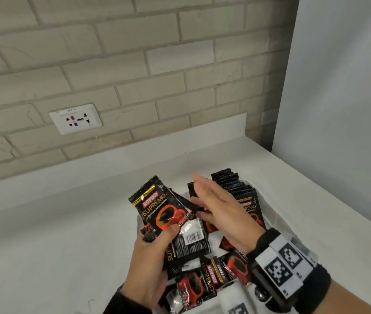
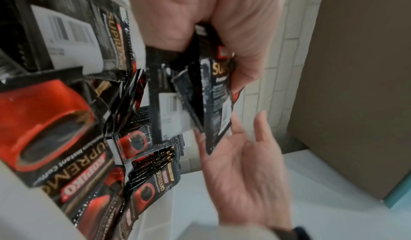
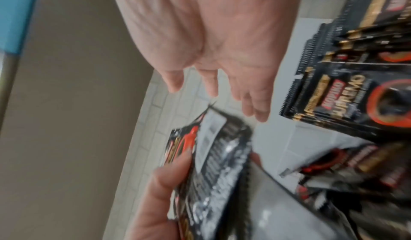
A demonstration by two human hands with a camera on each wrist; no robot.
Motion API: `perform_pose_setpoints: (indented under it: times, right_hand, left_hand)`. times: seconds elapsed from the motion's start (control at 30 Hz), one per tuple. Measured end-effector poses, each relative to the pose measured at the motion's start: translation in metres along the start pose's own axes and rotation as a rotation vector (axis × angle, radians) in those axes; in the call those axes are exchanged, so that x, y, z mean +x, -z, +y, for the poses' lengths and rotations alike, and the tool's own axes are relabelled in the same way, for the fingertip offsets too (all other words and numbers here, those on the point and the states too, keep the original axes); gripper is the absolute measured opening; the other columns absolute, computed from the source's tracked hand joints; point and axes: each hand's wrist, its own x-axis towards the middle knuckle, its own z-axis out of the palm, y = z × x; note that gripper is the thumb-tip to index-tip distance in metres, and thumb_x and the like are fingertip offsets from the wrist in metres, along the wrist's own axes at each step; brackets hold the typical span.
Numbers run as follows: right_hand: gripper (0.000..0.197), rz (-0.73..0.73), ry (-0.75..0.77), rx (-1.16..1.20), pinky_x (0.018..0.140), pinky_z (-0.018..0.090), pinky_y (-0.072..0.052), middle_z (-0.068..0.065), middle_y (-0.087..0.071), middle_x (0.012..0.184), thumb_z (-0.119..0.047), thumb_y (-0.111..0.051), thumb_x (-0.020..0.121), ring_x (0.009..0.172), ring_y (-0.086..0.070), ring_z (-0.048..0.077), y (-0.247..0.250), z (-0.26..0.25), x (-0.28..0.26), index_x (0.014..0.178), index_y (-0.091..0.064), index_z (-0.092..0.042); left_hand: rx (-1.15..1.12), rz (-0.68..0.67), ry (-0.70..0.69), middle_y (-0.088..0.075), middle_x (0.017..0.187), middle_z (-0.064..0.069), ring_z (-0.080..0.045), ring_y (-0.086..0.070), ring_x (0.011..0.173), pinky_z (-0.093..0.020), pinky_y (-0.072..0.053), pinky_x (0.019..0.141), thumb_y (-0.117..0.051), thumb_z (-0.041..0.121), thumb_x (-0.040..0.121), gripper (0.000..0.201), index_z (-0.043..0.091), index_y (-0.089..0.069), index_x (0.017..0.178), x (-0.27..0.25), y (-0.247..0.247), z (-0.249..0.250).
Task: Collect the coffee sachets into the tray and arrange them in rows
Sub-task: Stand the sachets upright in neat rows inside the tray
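Head view: several coffee sachets (image 1: 157, 207) are held in the left hand (image 1: 150, 264) grip above the tray (image 1: 273, 214), the right hand (image 1: 223, 211) is flat beside them, so adding to the standing row (image 1: 236, 189) seems next.

Looks like a kitchen/pantry nook: white counter (image 1: 66, 223) w/ low upstand, pale brick-look wall (image 1: 112, 53), multi-pin wall socket (image 1: 75, 121) above it, heaps of instant coffee sachets (image 1: 202, 284) in a tray.

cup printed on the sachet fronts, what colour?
Red, on the black coffee sachet held in the left hand; head view.
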Motion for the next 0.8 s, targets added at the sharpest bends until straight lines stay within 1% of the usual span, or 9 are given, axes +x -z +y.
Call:
perform_pose_setpoints:
  times: [0.13,0.2,0.27,0.33,0.43,0.5,0.57,0.63,0.8]
  right_hand:
    - [0.054,-0.062,-0.282,0.455,0.101,0.053,-0.039,-0.002,-0.041,0.137,-0.044,-0.053,0.078,0.123,-0.047,0.027,0.007,0.021,-0.016,0.13,-0.04,-0.034]
    - [0.046,-0.126,-0.392,0.582,0.096,0.059,-0.041,0.004,-0.046,0.133,-0.048,-0.057,0.075,0.119,-0.05,0.032,0.004,0.029,-0.025,0.118,-0.049,-0.033]
    - [0.052,-0.227,-0.429,0.672,0.096,0.062,-0.039,0.009,-0.053,0.13,-0.055,-0.06,0.076,0.119,-0.052,0.033,-0.002,0.033,-0.03,0.12,-0.055,-0.027]
    - [0.058,-0.307,-0.4,0.737,0.099,0.061,-0.037,0.012,-0.057,0.128,-0.05,-0.059,0.076,0.118,-0.054,0.033,-0.009,0.034,-0.031,0.125,-0.055,-0.021]
    - [0.052,-0.29,-0.333,0.797,0.097,0.055,-0.043,0.018,-0.057,0.127,-0.04,-0.058,0.085,0.118,-0.055,0.033,-0.017,0.027,-0.027,0.13,-0.051,-0.014]
    - [0.048,-0.232,-0.308,0.8,0.094,0.052,-0.046,0.018,-0.059,0.124,-0.03,-0.058,0.084,0.115,-0.057,0.032,-0.02,0.025,-0.025,0.128,-0.051,-0.011]
    - [0.048,-0.188,-0.29,0.781,0.093,0.053,-0.047,0.018,-0.061,0.12,-0.022,-0.06,0.079,0.112,-0.059,0.032,-0.022,0.024,-0.024,0.125,-0.052,-0.011]
    - [0.049,-0.161,-0.289,0.769,0.092,0.054,-0.047,0.018,-0.063,0.117,-0.018,-0.062,0.075,0.109,-0.06,0.031,-0.025,0.024,-0.025,0.124,-0.053,-0.012]
    - [0.052,-0.146,-0.275,0.685,0.092,0.05,-0.048,0.01,-0.064,0.118,-0.018,-0.067,0.077,0.11,-0.06,0.025,-0.03,0.026,-0.028,0.126,-0.05,-0.02]
  left_hand:
    - [-0.148,0.114,-0.085,-0.073,0.085,-0.01,-0.018,-0.071,0.068,-0.034,-0.055,0.055,-0.058,0.003,0.075,0.023,0.013,-0.062,0.095,0.0,0.006,0.002]
    - [-0.18,0.133,-0.131,-0.073,0.089,-0.01,-0.02,-0.071,0.074,-0.039,-0.054,0.065,-0.061,0.005,0.067,0.031,0.014,-0.063,0.097,0.0,0.003,0.002]
    - [-0.184,0.122,-0.162,-0.073,0.088,-0.007,-0.02,-0.071,0.075,-0.038,-0.053,0.065,-0.067,0.004,0.058,0.04,0.016,-0.064,0.097,0.0,0.001,0.0]
    - [-0.174,0.079,-0.168,-0.072,0.087,-0.007,-0.023,-0.07,0.078,-0.035,-0.055,0.06,-0.074,-0.003,0.051,0.051,0.014,-0.064,0.098,0.001,-0.002,-0.006]
    - [-0.149,0.036,-0.185,-0.071,0.091,-0.011,-0.027,-0.069,0.083,-0.033,-0.057,0.062,-0.082,0.016,0.038,0.071,0.008,-0.063,0.106,-0.001,-0.005,-0.012]
    - [-0.127,0.019,-0.198,-0.072,0.092,-0.01,-0.024,-0.069,0.084,-0.031,-0.056,0.064,-0.085,0.024,0.035,0.068,0.013,-0.069,0.099,-0.002,-0.004,-0.012]
    - [-0.108,0.008,-0.201,-0.073,0.093,-0.008,-0.021,-0.07,0.084,-0.031,-0.054,0.068,-0.082,0.026,0.043,0.048,0.02,-0.073,0.09,-0.003,0.0,-0.009]
    - [-0.117,0.036,-0.186,-0.073,0.093,-0.006,-0.019,-0.07,0.082,-0.035,-0.049,0.071,-0.078,0.021,0.057,0.037,0.022,-0.07,0.093,-0.004,0.002,-0.008]
    - [-0.064,0.087,-0.176,-0.073,0.096,-0.004,-0.02,-0.07,0.088,-0.04,-0.05,0.079,-0.062,0.025,0.068,0.038,0.019,-0.064,0.105,-0.005,-0.001,-0.007]
